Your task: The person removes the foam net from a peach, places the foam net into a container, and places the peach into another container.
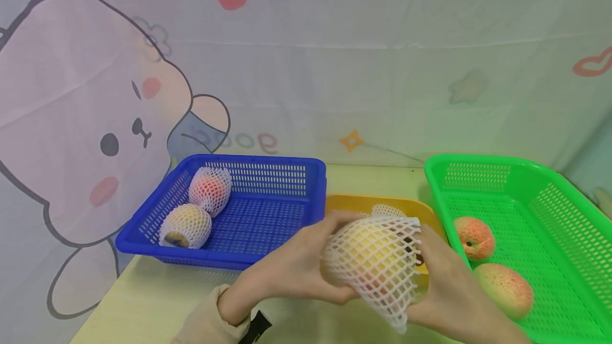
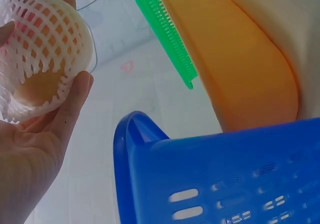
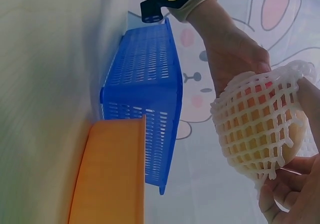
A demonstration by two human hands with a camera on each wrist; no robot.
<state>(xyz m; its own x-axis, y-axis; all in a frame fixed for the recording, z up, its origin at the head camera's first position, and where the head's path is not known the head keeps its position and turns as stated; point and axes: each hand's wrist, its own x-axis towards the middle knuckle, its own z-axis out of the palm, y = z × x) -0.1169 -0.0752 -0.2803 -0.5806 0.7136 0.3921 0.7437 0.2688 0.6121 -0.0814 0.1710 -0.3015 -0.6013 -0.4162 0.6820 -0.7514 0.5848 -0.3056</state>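
Observation:
A yellow and reddish peach [image 1: 368,251] in a white foam net [image 1: 397,280] is held up between both hands over the front of the orange bin. My left hand [image 1: 291,264] grips it from the left, thumb below and fingers behind; in the left wrist view, the left hand [image 2: 40,149] cups it at a bare patch of fruit. On the other side, my right hand [image 1: 449,285] holds the loose edge of the net around the peach. The right wrist view shows the right hand's curled fingers [image 3: 280,194] at that edge.
A blue basket [image 1: 224,259] at left holds two netted peaches [image 1: 210,190]. Behind the hands stands the orange bin [image 1: 406,203] with a white foam net [image 1: 387,210] in it. The green basket [image 1: 564,280] at right contains two bare peaches [image 1: 504,290]. A printed curtain [image 1: 306,68] hangs behind.

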